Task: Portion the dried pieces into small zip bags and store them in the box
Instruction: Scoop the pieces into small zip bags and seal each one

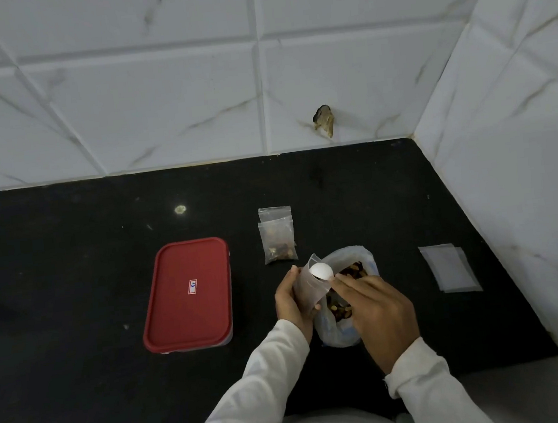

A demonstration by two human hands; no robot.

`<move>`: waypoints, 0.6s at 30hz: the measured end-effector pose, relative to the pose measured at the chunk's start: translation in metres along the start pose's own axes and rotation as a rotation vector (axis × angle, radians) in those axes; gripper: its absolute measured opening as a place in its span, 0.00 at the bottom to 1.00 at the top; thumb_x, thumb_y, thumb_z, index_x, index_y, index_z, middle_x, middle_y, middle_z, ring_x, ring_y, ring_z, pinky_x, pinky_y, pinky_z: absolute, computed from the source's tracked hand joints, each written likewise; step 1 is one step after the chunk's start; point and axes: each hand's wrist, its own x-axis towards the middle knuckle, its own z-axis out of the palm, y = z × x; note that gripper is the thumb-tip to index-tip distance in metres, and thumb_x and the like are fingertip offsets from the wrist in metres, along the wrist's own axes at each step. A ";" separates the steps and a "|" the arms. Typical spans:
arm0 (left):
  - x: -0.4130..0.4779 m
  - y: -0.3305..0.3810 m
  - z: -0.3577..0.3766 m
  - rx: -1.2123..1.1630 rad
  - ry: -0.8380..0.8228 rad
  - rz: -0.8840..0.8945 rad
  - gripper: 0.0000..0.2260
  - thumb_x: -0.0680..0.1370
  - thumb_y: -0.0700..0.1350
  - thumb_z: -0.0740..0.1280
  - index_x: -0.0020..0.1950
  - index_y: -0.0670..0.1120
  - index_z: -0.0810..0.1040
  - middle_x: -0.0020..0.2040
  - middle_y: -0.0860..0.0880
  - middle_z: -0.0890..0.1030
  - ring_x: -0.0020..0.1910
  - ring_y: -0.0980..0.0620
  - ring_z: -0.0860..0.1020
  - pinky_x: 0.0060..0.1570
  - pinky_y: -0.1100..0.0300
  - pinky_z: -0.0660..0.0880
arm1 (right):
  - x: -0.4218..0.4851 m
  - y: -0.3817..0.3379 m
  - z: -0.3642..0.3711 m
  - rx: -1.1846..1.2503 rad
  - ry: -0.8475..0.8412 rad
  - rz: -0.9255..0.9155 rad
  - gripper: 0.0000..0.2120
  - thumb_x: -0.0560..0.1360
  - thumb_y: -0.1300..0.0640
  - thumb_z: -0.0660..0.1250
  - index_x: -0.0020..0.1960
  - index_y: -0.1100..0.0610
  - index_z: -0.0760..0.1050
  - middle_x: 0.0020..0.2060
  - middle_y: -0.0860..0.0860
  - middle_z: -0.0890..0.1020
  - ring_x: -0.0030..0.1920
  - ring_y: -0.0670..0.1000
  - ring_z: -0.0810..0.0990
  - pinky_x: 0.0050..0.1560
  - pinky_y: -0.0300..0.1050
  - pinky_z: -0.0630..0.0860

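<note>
Left hand [292, 301] grips a small zip bag [311, 289] mouth-up beside the bulk bag [361, 254], keeping the transfer short. Right hand [381, 314] pinches a white scoop [321, 271] at its mouth. Filled bags [278, 242] sit behind on the surface; the box [186, 296] is left, lid on.

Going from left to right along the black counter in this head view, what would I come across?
Red-lidded box → filled small zip bags → big bag of dried pieces → empty zip bags.
</note>
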 end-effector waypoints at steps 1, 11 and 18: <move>-0.001 0.000 0.000 -0.001 -0.013 0.010 0.19 0.75 0.56 0.69 0.60 0.45 0.83 0.58 0.42 0.84 0.61 0.41 0.80 0.56 0.51 0.72 | -0.002 0.002 0.003 0.007 0.019 0.002 0.23 0.81 0.51 0.54 0.44 0.61 0.84 0.41 0.55 0.86 0.38 0.53 0.85 0.42 0.54 0.83; -0.008 0.003 0.002 0.012 0.009 0.006 0.21 0.74 0.56 0.69 0.62 0.46 0.82 0.59 0.43 0.84 0.57 0.43 0.81 0.44 0.57 0.74 | 0.002 -0.001 -0.009 0.602 0.053 0.728 0.09 0.76 0.61 0.69 0.54 0.54 0.82 0.40 0.46 0.84 0.42 0.42 0.83 0.44 0.42 0.81; -0.010 0.008 0.000 -0.001 0.000 0.018 0.20 0.76 0.55 0.67 0.63 0.45 0.81 0.59 0.45 0.83 0.54 0.47 0.79 0.42 0.58 0.72 | -0.006 0.017 -0.013 0.595 -0.042 1.017 0.07 0.77 0.59 0.68 0.53 0.52 0.82 0.39 0.45 0.84 0.41 0.43 0.82 0.49 0.45 0.79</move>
